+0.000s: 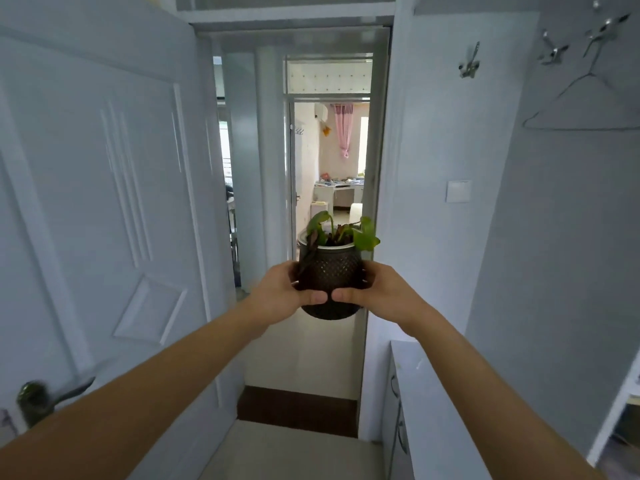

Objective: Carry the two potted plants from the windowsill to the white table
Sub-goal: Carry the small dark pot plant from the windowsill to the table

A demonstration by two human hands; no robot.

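Observation:
A dark textured round pot [330,271] with green and reddish leaves is held up in the air in front of me, in a doorway. My left hand [280,292] grips its left side and my right hand [375,289] grips its right side, thumbs meeting on the front of the pot. The pot stands upright. Far off through a second doorway a white table [337,188] with clutter on it shows in a bright room. No second pot and no windowsill are in view.
An open white door [104,202] with a lever handle [52,396] stands close on my left. On the right, a white cabinet [426,410] juts out below a wall with a switch [458,191], hooks and a wire hanger [585,105]. A dark threshold strip [298,407] crosses the floor ahead.

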